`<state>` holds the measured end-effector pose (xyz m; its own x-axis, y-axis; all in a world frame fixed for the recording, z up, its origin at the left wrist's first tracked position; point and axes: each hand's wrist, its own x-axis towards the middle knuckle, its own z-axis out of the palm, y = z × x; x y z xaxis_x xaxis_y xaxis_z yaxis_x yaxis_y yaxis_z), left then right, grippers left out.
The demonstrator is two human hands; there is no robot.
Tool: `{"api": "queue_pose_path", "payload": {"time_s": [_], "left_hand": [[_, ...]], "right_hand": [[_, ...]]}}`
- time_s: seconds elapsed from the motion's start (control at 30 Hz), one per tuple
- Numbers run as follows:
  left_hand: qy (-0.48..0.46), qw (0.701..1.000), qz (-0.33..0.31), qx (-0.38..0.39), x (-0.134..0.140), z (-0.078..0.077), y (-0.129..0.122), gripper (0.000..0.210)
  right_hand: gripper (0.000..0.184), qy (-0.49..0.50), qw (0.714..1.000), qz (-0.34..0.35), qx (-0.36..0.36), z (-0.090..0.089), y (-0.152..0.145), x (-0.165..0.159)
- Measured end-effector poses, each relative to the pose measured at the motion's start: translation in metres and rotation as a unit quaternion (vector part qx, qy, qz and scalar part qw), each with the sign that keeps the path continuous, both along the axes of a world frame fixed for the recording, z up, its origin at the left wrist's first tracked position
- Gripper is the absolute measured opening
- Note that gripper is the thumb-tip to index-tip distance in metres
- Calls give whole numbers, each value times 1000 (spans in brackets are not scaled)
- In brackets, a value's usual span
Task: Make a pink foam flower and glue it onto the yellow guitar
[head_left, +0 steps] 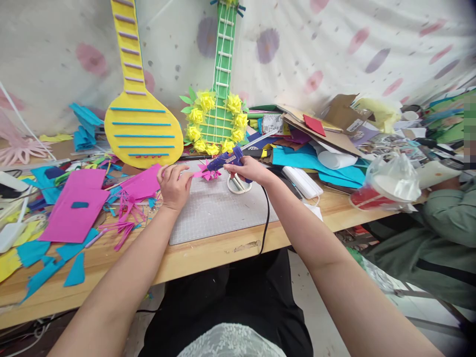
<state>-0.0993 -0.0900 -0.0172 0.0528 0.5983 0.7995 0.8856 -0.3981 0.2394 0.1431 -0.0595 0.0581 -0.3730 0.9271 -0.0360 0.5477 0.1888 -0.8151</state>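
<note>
"Two-handed?"
"Yes, gripping a blue glue gun [234,156] in the right hand [252,168], beside a pink flower [212,174] over the grey mat [223,213]."
"And with the left hand [174,184]?"
"Pinching a pink strip [197,174], possibly joined to the flower."

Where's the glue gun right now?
Near the middle of the head view, the blue glue gun is in the right hand, over the far side of the grey cutting mat, pointed toward the left hand, close to a pink paper flower.
</note>
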Motion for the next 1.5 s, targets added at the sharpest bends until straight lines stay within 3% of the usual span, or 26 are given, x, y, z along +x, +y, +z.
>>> {"api": "queue_pose_path", "payload": {"time_s": [0.9, 1.5], "left_hand": [[-32, 999, 23, -14, -1, -1, -1, 19], [-30, 999, 15, -16, -1, 1, -2, 19]], "right_hand": [[44, -72, 997, 5, 14, 15, -2, -10], [45, -61, 998, -14, 20, 6, 5, -14]]}}
